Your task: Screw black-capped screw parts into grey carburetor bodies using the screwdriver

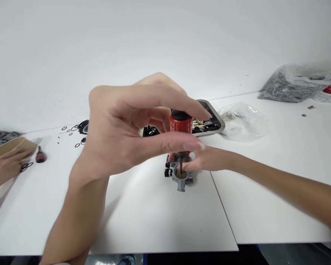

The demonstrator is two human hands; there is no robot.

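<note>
In the middle of the head view, my left hand [138, 121] has its fingers and thumb around a screwdriver [181, 124] with a red handle and black cap. The shaft points straight down, and its tip is inside the round bore of a grey metal carburetor [181, 186]. Black knobs stick out from the carburetor's left side. My right hand [200, 160] comes in from the right and grips the carburetor at its far side. Part of the right fingers is hidden behind the screwdriver and my left thumb.
Behind my hands stands a metal tray [222, 125] of small brass and black parts. A clear plastic bag [244, 123] lies beside it; a bag of grey parts [289, 86] sits far right. At left, another person's hand [5, 165] is near another screwdriver [40, 155] and black O-rings [27, 167].
</note>
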